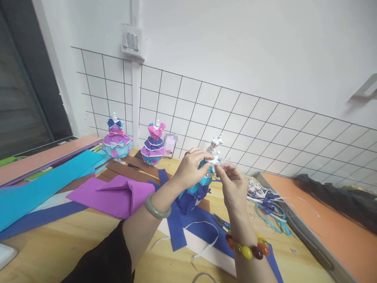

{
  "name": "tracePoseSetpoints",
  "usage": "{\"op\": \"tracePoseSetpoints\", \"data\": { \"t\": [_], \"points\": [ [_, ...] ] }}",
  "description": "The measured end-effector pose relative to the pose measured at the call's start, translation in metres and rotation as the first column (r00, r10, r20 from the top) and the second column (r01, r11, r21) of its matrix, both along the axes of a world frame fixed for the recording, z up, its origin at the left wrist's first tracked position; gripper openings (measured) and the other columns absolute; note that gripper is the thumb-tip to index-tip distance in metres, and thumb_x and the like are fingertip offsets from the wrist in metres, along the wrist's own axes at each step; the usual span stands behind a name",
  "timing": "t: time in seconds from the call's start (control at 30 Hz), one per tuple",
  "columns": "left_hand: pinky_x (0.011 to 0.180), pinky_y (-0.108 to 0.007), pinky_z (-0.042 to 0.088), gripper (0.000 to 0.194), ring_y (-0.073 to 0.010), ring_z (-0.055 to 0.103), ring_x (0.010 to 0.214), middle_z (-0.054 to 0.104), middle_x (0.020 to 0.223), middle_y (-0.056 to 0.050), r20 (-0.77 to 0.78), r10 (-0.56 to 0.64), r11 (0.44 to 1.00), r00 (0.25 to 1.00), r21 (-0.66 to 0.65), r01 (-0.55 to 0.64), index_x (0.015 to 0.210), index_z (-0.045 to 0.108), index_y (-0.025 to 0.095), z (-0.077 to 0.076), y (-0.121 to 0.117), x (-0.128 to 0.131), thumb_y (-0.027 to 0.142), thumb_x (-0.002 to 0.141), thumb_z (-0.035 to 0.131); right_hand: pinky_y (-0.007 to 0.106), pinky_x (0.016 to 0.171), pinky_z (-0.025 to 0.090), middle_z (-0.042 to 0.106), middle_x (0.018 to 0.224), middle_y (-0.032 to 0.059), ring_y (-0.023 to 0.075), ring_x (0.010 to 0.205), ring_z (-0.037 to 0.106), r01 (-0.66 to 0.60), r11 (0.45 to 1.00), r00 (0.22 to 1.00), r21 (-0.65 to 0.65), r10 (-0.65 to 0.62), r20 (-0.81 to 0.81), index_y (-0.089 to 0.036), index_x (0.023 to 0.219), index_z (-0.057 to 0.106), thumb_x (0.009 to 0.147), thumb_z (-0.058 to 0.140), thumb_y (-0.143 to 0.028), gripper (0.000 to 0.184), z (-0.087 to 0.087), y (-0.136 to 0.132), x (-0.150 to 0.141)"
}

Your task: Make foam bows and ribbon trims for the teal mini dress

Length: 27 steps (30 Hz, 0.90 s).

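Note:
My left hand (194, 166) comes in from the left with its fingertips pinched together at a small white piece (216, 161), perhaps paper or ribbon. On the other side, my right hand (235, 182) pinches the same piece between thumb and fingers. Both hands are in front of a small dress form in a blue paper dress (190, 196), which has a turquoise upper part and a dark blue skirt. My left hand covers part of its bodice. Behind the fingers rises a white patterned form (216, 144) with a knobbed top.
Two finished-looking paper dresses stand behind, one with bows (117, 141) and one with tiers (153, 145), near a phone (170, 145). Purple paper (114, 194), turquoise sheets (50, 188), scissors (220, 223) and tangled ribbon scraps (266, 200) lie about. An orange-lined tray (318, 212) is at right.

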<state>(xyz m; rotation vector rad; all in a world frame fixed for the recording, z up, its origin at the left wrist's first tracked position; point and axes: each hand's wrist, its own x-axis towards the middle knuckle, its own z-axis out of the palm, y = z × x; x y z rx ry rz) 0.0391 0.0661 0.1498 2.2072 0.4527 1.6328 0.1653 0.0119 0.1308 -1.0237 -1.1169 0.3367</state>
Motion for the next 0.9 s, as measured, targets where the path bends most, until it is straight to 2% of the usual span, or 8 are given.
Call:
{"op": "tracePoseSetpoints", "data": {
  "t": [0.23,0.43,0.67,0.8,0.9],
  "points": [
    [0.086,-0.032,0.040,0.015,-0.0150,0.051,0.092,0.061,0.089,-0.004,-0.003,-0.011,1.000,1.000,-0.007,0.011,0.087,0.060,0.017,0.0000,0.0005,-0.0001,0.013,0.075,0.052,0.025,0.059,0.040,0.055,0.068,-0.0012,0.0112,0.062,0.051,0.002,1.000,1.000,0.000,-0.002,-0.008,-0.018,0.079,0.057,0.068,0.066,-0.031,0.020,0.0013,0.0005,0.0003],
    [0.086,-0.033,0.041,0.018,-0.0152,0.051,0.093,0.061,0.090,-0.003,-0.006,-0.006,1.000,1.000,-0.011,0.006,0.089,0.060,0.018,-0.0004,0.0011,-0.0005,0.012,0.075,0.052,0.025,0.057,0.042,0.055,0.065,-0.0024,0.0114,0.060,0.051,-0.041,0.999,0.999,-0.012,0.041,-0.024,-0.019,0.098,0.054,0.069,0.065,-0.032,0.033,0.0002,0.0010,0.0009],
    [0.086,-0.032,0.041,0.019,-0.0150,0.051,0.093,0.059,0.091,-0.004,-0.005,-0.003,0.999,1.000,-0.047,0.003,0.091,0.059,0.018,-0.0016,0.0028,-0.0005,0.012,0.074,0.052,0.032,0.072,0.044,0.061,0.090,0.0051,0.0168,0.081,0.055,-0.048,0.995,0.998,-0.086,0.051,0.037,-0.018,0.104,0.059,0.074,0.058,-0.036,0.035,-0.0016,0.0011,0.0000],
    [0.086,-0.031,0.041,0.019,-0.0150,0.051,0.094,0.059,0.091,-0.004,-0.003,-0.004,0.998,1.000,-0.056,0.003,0.092,0.059,0.018,-0.0015,0.0029,-0.0007,0.012,0.074,0.053,0.029,0.065,0.044,0.056,0.076,0.0007,0.0135,0.071,0.053,-0.005,0.998,1.000,-0.057,0.005,-0.005,-0.018,0.114,0.051,0.072,0.062,-0.033,0.046,-0.0039,0.0036,0.0000],
    [0.086,-0.032,0.041,0.020,-0.0151,0.051,0.093,0.059,0.091,-0.003,-0.006,-0.004,0.998,1.000,-0.061,0.003,0.092,0.059,0.018,-0.0008,0.0026,-0.0012,0.012,0.074,0.053,0.028,0.066,0.044,0.052,0.078,0.0000,0.0123,0.071,0.052,0.003,1.000,0.999,-0.015,-0.004,-0.032,-0.019,0.119,0.045,0.071,0.063,-0.030,0.053,-0.0056,0.0054,-0.0003]
  ]
}}
